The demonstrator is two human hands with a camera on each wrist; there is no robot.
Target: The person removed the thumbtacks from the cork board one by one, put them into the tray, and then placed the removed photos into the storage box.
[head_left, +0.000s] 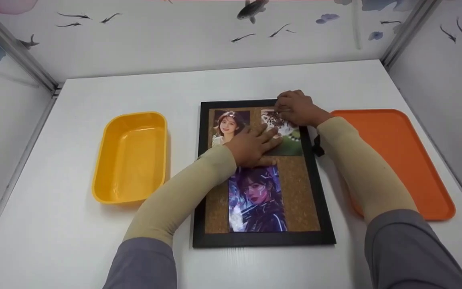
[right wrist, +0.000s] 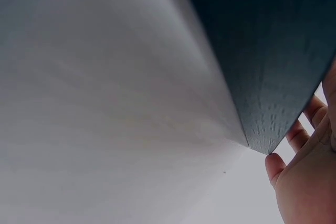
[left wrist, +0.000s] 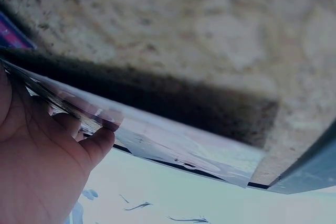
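Observation:
A black-framed cork board (head_left: 301, 192) lies on the white table with several pictures on it. My left hand (head_left: 253, 147) rests flat, fingers outstretched, across the lower left of a tiger picture (head_left: 285, 145) at the board's upper right. Around that picture's top right corner and the frame, my right hand (head_left: 300, 109) has bent fingers; whether it pinches anything is hidden. Left of it is a portrait photo (head_left: 223, 127), partly covered by the left hand. Below lies a purple-blue illustrated portrait (head_left: 257, 204). The right wrist view shows the black frame (right wrist: 262, 77) beside the right hand (right wrist: 310, 182).
A yellow tub (head_left: 138, 160) stands left of the board. To the right, an orange tray (head_left: 395, 140) lies partly under the right forearm. White panels with painted fish (head_left: 251, 10) enclose the table (head_left: 54, 224) at the back and sides.

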